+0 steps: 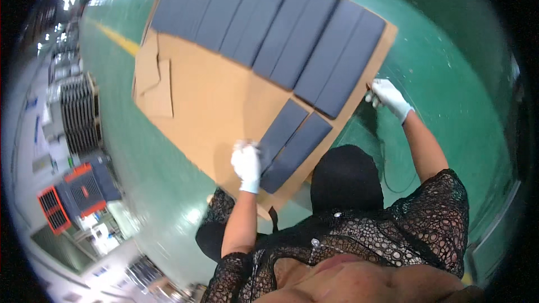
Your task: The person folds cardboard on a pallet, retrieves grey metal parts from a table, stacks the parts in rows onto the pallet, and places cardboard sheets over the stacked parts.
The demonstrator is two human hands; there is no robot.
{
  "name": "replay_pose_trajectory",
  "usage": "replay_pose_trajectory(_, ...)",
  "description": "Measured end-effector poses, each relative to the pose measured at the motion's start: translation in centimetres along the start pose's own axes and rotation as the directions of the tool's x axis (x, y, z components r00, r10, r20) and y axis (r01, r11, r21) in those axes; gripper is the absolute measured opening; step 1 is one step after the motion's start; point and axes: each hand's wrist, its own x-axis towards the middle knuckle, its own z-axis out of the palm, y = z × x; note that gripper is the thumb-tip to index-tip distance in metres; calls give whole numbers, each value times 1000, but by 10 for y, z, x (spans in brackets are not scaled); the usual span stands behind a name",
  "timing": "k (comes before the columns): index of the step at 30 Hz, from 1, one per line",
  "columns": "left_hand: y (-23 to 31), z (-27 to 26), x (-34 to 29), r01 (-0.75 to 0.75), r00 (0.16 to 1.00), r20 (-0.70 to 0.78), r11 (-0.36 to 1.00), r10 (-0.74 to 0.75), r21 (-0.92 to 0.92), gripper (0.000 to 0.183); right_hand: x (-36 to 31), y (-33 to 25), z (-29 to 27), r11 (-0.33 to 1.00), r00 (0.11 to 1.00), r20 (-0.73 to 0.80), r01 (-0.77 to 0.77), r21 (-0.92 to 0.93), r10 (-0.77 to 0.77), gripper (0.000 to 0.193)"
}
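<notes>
Dark grey flat panels [345,56] lie side by side in a row on a brown cardboard sheet [208,95]. Two narrower grey strips, a near strip [297,151] and a farther strip [283,129], lie at the sheet's near edge. My left hand [246,163], in a white glove, is beside the left ends of these strips; its fingers are blurred. On the right, just past the sheet's edge, my right hand [387,98] is white-gloved too, with curled fingers. A small brownish thing shows at its fingertips, too small to name.
Two loose cardboard pieces [160,90] lie at the sheet's left end. The green floor [146,157] surrounds the sheet. To the left stand a dark stack of trays [81,112] and a grey-and-orange machine [84,191]. My knee [347,179] is close to the near edge.
</notes>
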Motion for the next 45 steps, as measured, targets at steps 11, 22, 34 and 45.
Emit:
replay_pose_trajectory(11,-251,-83,-45,909,363,-477,416,-801,-7,53,4,-12,51,999,972,-234,13,-48,-24,29)
replay_pose_trajectory(22,-246,-89,-26,430,788,-201,754,-582,-496,25,2,-40,62,996,984,-156,-84,34,88,19)
replay_pose_trajectory(34,-272,-76,20,189,712,-338,631,-616,-752,31,76,-39,15,986,999,5,-35,-164,36,18)
replay_pose_trajectory(45,-287,-85,78,82,915,-390,995,-99,-60,17,72,-48,-32,975,999,-42,-7,-222,-2,19)
